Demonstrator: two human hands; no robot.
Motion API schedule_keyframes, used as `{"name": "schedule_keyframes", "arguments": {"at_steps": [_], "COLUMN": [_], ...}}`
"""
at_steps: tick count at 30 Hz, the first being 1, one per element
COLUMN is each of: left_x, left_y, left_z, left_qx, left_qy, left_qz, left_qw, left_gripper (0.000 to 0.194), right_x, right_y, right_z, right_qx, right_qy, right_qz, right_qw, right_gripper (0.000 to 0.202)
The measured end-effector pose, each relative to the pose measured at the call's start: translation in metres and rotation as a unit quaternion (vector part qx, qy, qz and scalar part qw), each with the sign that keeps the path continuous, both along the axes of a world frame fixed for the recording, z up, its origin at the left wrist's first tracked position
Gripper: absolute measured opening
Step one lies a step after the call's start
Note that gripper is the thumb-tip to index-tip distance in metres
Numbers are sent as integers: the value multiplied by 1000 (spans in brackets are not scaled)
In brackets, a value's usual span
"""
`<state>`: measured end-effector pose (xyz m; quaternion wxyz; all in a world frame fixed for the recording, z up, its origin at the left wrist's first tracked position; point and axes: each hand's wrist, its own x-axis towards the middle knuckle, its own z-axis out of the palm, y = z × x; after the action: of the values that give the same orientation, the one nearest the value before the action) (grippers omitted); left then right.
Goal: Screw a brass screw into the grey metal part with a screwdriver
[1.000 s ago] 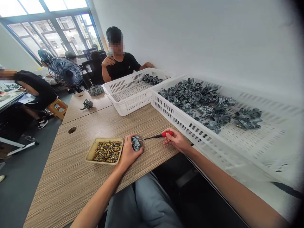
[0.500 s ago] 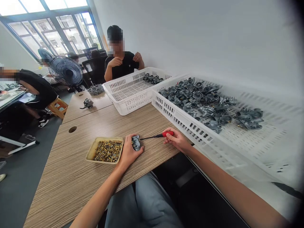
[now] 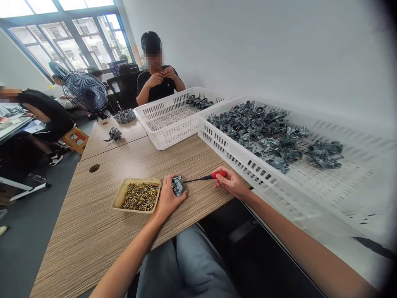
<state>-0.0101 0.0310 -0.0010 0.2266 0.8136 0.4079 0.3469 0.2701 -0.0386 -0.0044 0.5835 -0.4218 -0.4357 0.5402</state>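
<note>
On the striped wooden surface [image 3: 130, 157], the left hand [image 3: 167, 198] clamps a small grey cast-metal part [image 3: 177, 186] just beside a shallow tan tray of brass screws [image 3: 138, 195]. The right hand [image 3: 231, 182] grips a red-handled screwdriver [image 3: 204, 178], its tip touching the part, near a white slotted plastic crate [image 3: 248, 165] of grey castings.
</note>
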Motion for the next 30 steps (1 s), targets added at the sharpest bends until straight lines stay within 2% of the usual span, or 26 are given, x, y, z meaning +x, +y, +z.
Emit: {"name": "schedule_keyframes", "arguments": {"at_steps": [11,17,21,30], "left_x": [-2,-1,-1,-2], "left_y": [1,1,2,4], "left_z": [-1,2,0,-4], "left_qx": [-3,-15,-10,5], "left_qy": [-4,-7,-10,-13], "left_qz": [-8,-5,-5,-2], "left_qw": [1000,1000,1000,1000], "left_gripper": [57,57,57,56], "right_x": [-2,1,3,2], "right_y": [0,-1,0,0], "right_z": [0,-1,-2,0], "right_qx": [-22,0,0,-21], "right_qy": [-46,-7,7,-66], "right_qz": [6,30,54,37], "right_qw": [999,1000,998,997], "right_gripper": [40,28,28,42]}}
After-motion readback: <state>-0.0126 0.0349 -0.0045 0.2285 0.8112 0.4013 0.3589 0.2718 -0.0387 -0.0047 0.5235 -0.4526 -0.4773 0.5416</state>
